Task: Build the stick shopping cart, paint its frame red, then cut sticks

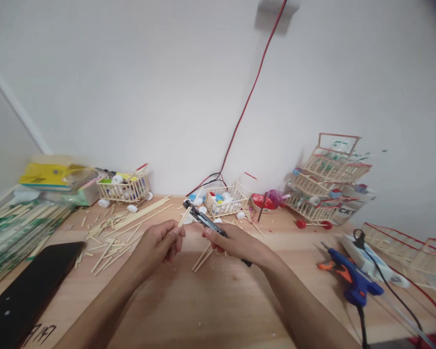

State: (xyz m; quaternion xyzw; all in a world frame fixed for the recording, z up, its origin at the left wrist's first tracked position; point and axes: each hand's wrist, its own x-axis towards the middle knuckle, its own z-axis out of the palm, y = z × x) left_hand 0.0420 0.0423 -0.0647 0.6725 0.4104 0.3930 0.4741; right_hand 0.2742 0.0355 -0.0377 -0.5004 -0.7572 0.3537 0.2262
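Note:
Over the middle of the wooden table (203,310), my left hand (162,242) pinches a thin wooden stick (183,218) that points up and away from me. My right hand (232,241) is wrapped round a pair of dark metal pliers (205,219), whose jaws are at the stick's upper end. Whether the jaws are closed on the stick I cannot tell. Two loose sticks (202,259) lie on the table just below my right hand. Many cut stick pieces (111,249) are scattered left of my left hand.
Small stick carts stand at the back left (123,189) and centre (227,201); stacked carts (323,179) rise at the right. A blue glue gun (356,278) lies beside a white power strip (366,257) with cables. A black phone (32,291) and bundled sticks (25,237) are at the left.

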